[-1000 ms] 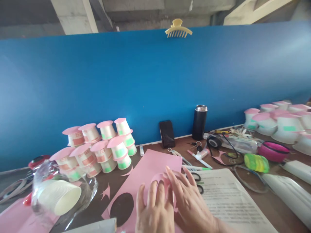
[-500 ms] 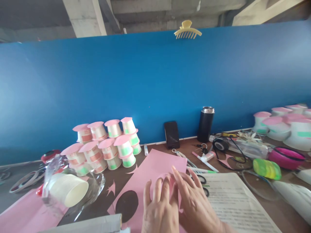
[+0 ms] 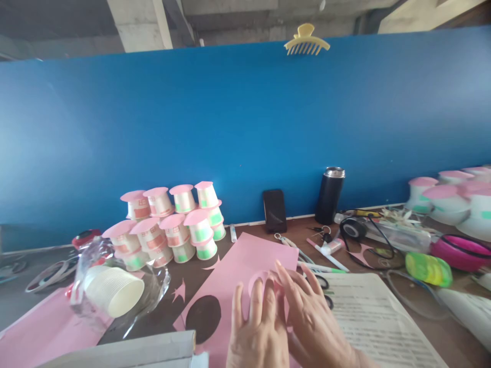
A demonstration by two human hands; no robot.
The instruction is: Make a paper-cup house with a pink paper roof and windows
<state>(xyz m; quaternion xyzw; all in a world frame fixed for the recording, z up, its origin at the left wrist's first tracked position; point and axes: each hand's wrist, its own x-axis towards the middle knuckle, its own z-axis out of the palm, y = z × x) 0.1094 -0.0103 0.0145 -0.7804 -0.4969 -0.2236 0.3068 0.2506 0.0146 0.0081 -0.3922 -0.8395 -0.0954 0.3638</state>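
Observation:
My left hand [image 3: 259, 327] lies palm down over a pink sheet of paper [image 3: 245, 255], its fingers stretched and apart. Under those fingertips a round pink paper piece [image 3: 256, 283] shows in part; the rest is covered by the hands. Close beside it, my right hand [image 3: 314, 317] has its fingers stretched out, the fingertips over the same piece and the sheet. A round hole [image 3: 203, 318] is cut in the sheet to the left. Black scissor handles [image 3: 328, 301] poke out past the right hand, by a printed page [image 3: 372, 317].
Several paper cups with pink lids [image 3: 172, 230] are stacked at the back left. Bagged white cups [image 3: 115, 291] lie before them. A phone [image 3: 274, 210] and a black flask [image 3: 330, 197] stand against the blue partition [image 3: 238, 128]. A green marker [image 3: 324, 268] and a pink pouch [image 3: 460, 253] are rightward.
The whole view has shifted slightly, so things appear a little farther right. Both hands stay over the round pink piece, with the left fingers a bit more spread.

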